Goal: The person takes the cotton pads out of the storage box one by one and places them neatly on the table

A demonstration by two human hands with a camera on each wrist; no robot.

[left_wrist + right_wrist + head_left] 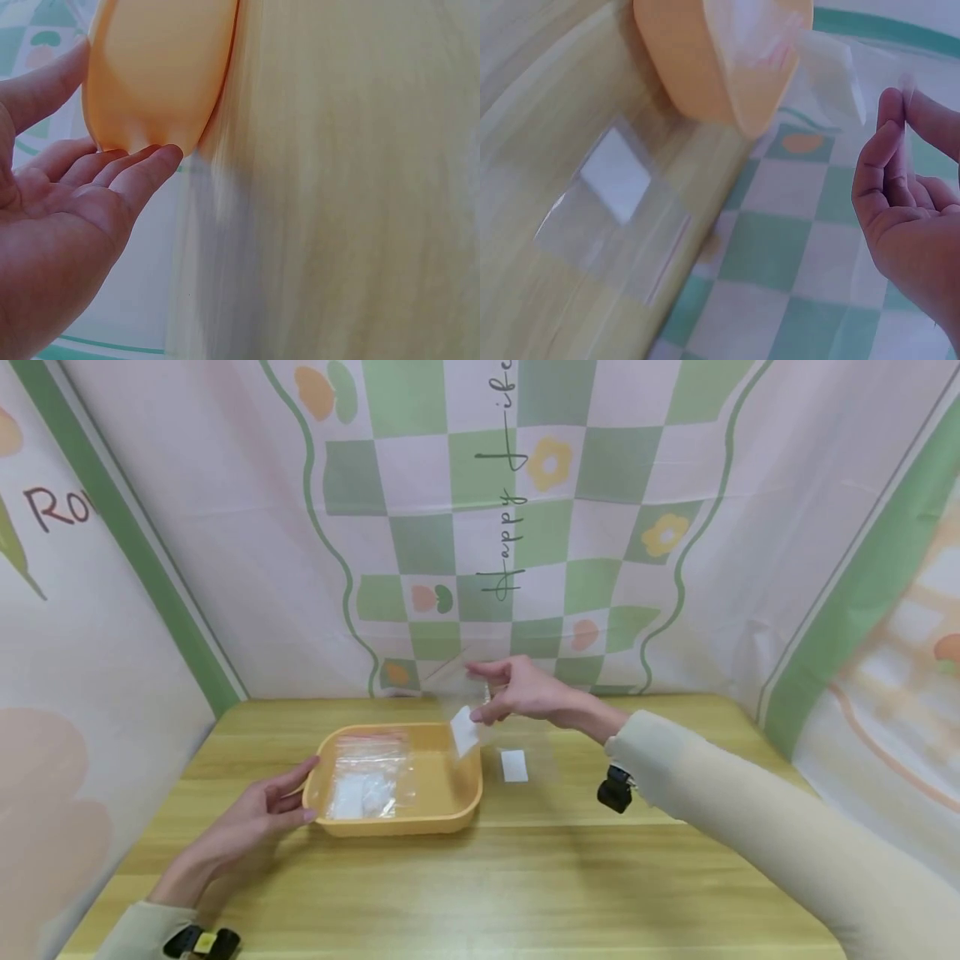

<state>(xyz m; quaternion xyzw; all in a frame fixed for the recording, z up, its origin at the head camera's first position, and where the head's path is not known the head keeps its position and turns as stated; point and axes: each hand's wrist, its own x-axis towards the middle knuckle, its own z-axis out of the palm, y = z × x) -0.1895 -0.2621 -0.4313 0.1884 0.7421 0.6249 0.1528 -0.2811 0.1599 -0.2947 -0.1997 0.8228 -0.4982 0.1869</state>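
Note:
In the head view a yellow plastic tray (442, 822) stands on the table, with clear zip bags (371, 777) in its left half. My left hand (258, 818) holds the tray's left end; in the left wrist view its thumb and fingers (142, 180) touch the outer wall. Above the tray's right end, my right hand (528, 693) pinches the edge of a clear zip bag with a white card (463, 731) inside. The right wrist view shows thumb and forefinger pressed together on that bag (832, 82). Another clear bag with a white card (514, 766) lies flat right of the tray.
The wooden table (525, 885) meets a checked green and white curtain (487, 543) at its back edge. Printed cloth panels (885, 693) hang at both sides. Each wrist carries a small black camera (615, 789).

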